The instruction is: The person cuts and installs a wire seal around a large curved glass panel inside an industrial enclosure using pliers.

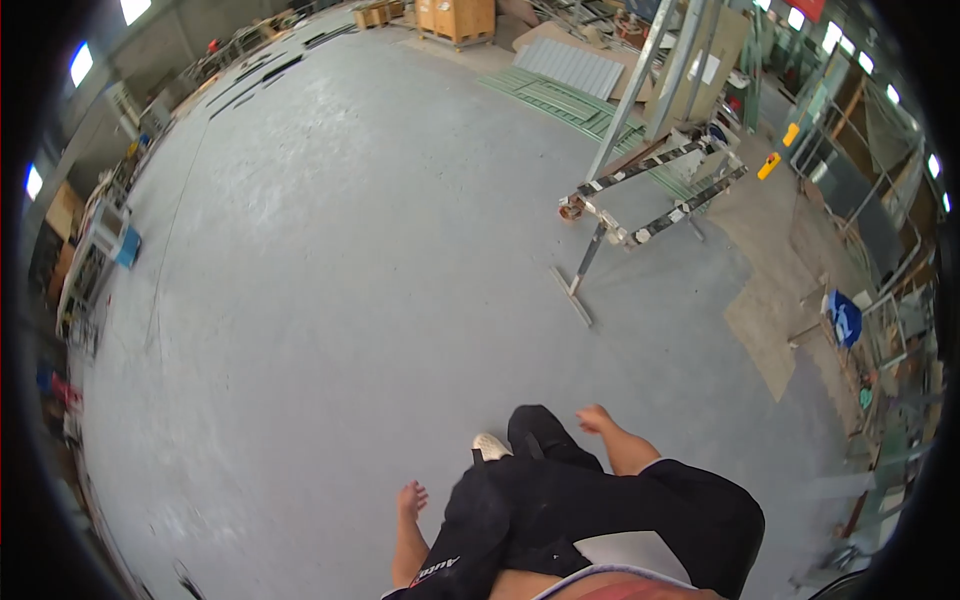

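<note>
Low in the head view, my left hand (412,497) hangs over the grey floor (330,370). Its fingers are slightly bent and apart, with nothing in them. On the other side of my dark trousers (545,438), my right hand (594,418) hangs with its fingers curled in and no object showing. Neither hand touches anything. Closest ahead of the right hand is a metal stand (575,288) with a T-shaped foot, its two top rails wrapped in black and white. One light shoe (489,446) shows between the hands.
Green metal frames (560,100) and a grey corrugated sheet (570,66) lie behind the stand. A wooden crate (456,20) stands at the back. Yellow control boxes (768,166) hang at right, near metal racks. Dark bars (282,68) lie far left; a blue-and-white box (128,246) stands at left.
</note>
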The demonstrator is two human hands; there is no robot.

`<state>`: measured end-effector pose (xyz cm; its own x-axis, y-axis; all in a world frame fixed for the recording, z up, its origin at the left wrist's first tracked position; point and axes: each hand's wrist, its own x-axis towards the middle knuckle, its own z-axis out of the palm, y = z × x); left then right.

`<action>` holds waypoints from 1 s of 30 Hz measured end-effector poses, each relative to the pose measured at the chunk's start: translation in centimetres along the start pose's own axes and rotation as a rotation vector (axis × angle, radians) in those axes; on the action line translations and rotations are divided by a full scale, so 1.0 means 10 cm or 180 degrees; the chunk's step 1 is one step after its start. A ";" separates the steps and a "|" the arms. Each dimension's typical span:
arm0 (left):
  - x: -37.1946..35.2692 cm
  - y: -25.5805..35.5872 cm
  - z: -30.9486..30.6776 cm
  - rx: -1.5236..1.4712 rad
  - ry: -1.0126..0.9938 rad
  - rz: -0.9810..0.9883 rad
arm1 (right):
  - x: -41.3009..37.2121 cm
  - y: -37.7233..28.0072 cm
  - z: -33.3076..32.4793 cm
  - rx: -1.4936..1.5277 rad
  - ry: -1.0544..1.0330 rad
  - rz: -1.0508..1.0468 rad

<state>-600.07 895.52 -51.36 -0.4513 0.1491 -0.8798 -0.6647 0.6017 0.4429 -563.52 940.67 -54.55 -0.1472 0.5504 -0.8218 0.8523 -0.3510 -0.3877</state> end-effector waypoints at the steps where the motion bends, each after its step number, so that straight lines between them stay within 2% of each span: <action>1: 0.13 0.68 -0.12 0.0051 0.0021 0.0268 | 0.04 0.06 -0.06 0.0481 0.0140 0.0295; 3: 0.50 1.86 -0.31 0.0084 0.0102 0.0695 | 0.23 0.14 -0.12 0.0566 0.0230 0.0813; 6: 1.23 3.29 -0.50 0.0308 0.0316 0.1145 | 0.15 -0.31 -0.06 0.0772 0.0262 0.1265; 8: 1.57 4.01 -0.45 0.0188 0.0369 0.1128 | 0.46 -0.89 0.05 0.0834 0.0172 0.1406; 10: 1.88 4.59 -0.33 -0.0100 0.0335 0.0989 | 1.13 -1.37 0.15 0.0562 0.0006 0.1502; 11: 2.08 4.74 -0.26 -0.0190 0.0245 0.0776 | 1.26 -1.92 0.11 0.0812 0.0294 0.1236; 14: 2.34 5.19 0.00 0.0094 -0.0273 0.0009 | 2.46 -3.62 0.05 0.0502 0.0353 0.0404; 16: 2.54 5.44 0.13 0.0096 -0.0476 -0.0307 | 3.05 -5.27 -0.14 -0.0020 0.0111 0.0025; 17: 2.59 5.59 0.17 -0.0016 -0.0452 -0.0369 | 3.43 -6.04 -0.21 -0.0502 0.0124 -0.0491; 18: 2.65 5.76 0.24 0.0117 -0.0494 -0.0130 | 3.55 -6.98 -0.38 -0.0709 -0.0204 -0.0821; 20: 2.80 6.09 0.39 0.0212 -0.0392 0.0394 | 3.71 -8.69 -0.46 0.0148 -0.0023 -0.1255; 22: 3.00 6.42 0.46 -0.0003 -0.0104 0.0645 | 4.04 -10.10 -0.49 0.0392 -0.0185 -0.1901; 23: 3.14 6.58 0.47 0.0143 -0.0160 0.0571 | 4.13 -10.70 -0.43 0.0243 -0.0329 -0.2031; 25: 3.40 7.22 0.48 0.0140 -0.0227 0.0420 | 4.32 -11.74 -0.41 0.0833 -0.0303 -0.2330; 27: 3.69 7.98 0.41 -0.0104 -0.0120 0.0195 | 4.71 -12.40 -0.24 0.0682 -0.0359 -0.2342; 30: 4.76 8.98 0.17 -0.0044 -0.0160 -0.0054 | 5.27 -12.75 -0.03 -0.0177 -0.0569 -0.1516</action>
<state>-680.28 957.97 -53.76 -0.4095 0.1784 -0.8947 -0.6803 0.5936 0.4298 -679.83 1014.72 -48.30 -0.6053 0.4996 -0.6197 0.6944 -0.0491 -0.7179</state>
